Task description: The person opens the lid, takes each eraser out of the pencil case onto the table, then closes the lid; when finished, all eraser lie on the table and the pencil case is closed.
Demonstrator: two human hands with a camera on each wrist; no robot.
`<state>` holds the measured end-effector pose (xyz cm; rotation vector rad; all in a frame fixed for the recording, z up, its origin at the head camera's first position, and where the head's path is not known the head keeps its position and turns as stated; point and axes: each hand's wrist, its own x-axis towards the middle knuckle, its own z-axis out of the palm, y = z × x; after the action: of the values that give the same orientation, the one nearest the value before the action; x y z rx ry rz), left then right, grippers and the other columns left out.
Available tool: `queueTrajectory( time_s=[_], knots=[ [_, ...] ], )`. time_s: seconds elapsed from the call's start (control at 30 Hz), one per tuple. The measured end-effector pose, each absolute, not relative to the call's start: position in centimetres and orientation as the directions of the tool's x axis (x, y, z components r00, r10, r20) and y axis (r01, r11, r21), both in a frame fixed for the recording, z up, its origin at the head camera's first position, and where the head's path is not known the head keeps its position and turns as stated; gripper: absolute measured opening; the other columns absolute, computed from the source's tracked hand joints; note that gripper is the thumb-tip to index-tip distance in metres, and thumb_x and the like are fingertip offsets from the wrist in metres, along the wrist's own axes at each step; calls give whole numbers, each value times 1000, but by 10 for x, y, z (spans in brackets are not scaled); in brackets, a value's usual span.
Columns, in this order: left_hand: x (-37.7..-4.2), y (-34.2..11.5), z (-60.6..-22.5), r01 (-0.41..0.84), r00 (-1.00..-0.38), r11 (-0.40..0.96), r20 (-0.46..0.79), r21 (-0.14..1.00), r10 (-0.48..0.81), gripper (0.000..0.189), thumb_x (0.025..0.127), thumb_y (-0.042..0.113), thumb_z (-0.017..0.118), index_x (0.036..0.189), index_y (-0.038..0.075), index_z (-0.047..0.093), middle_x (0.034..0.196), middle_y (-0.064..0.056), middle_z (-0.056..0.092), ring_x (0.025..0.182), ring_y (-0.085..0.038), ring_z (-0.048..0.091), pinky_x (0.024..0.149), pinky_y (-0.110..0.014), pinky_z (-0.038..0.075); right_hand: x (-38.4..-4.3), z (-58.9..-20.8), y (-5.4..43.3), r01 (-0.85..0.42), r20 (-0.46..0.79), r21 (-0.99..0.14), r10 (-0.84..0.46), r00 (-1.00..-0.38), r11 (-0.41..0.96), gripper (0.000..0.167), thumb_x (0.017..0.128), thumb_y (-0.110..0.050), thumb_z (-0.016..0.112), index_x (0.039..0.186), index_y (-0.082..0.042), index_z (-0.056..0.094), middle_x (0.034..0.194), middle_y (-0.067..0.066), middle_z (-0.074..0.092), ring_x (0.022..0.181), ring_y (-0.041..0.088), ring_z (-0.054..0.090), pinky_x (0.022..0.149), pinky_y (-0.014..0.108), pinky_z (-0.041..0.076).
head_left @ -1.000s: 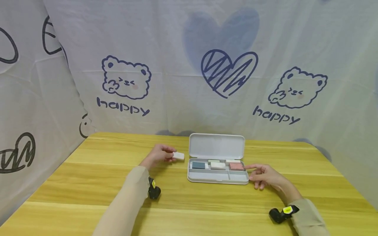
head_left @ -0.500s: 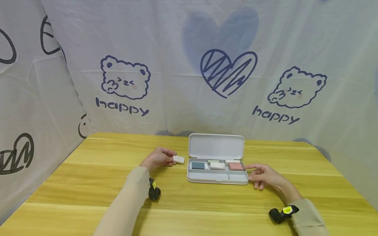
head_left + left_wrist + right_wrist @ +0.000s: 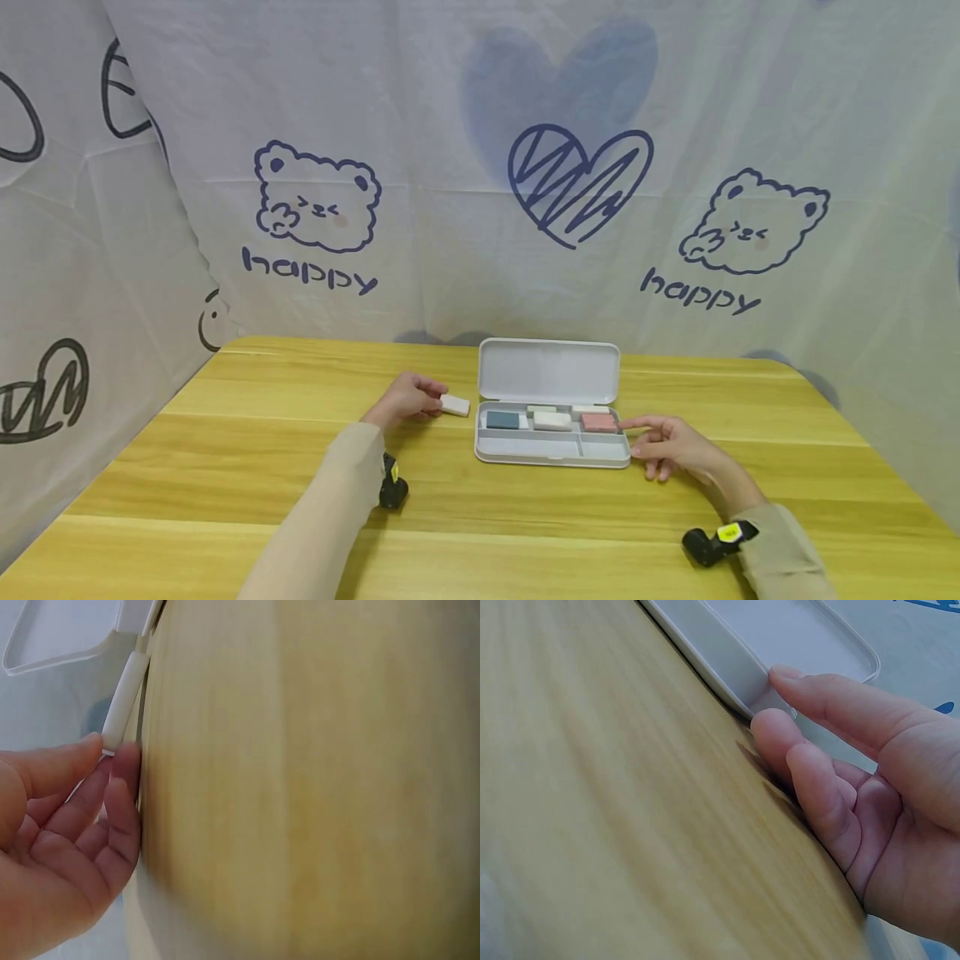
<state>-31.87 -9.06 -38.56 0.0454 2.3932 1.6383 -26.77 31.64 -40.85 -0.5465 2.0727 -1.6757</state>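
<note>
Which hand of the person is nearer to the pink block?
Right. The right hand is close beside the pink block; the left hand is farther, left of the open case.

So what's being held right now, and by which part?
The left hand pinches a white block by its left end. The right hand grips nothing, only touching the case at its right end.

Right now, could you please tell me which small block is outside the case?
The white block pinched by the left hand; the other blocks all sit inside the open case.
</note>
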Motion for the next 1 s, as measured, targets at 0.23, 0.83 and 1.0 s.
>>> queueTrajectory(
  time_s=[0.23,0.83,1.0],
  knots=[
    [-317,-91,-386,-96,-979,406,-161,909,128,28,78,-8,60,107,-10,59,90,-13,64,61,-11,57,50,-22,45,-270,-411,319,-30,-90,-977,-537,-839,209,42,85,-5,58,125,3,45,81,10,62,51,10,57,44,20,46],
    [-313,-88,-376,-58,-994,435,-91,899,54,22,78,-1,63,99,-8,62,82,-11,63,63,-15,56,52,-24,45,-270,-414,322,-83,-35,-982,-594,-804,170,36,88,-5,55,123,-8,52,82,6,63,53,9,57,45,20,47],
    [-314,-81,-374,-30,-999,409,-44,912,26,22,79,-1,61,100,-8,61,85,-14,64,65,-17,58,56,-26,48,-270,-412,321,-48,-76,-977,-549,-832,209,41,86,-6,57,125,1,46,81,8,62,52,10,57,44,20,46]
  ],
)
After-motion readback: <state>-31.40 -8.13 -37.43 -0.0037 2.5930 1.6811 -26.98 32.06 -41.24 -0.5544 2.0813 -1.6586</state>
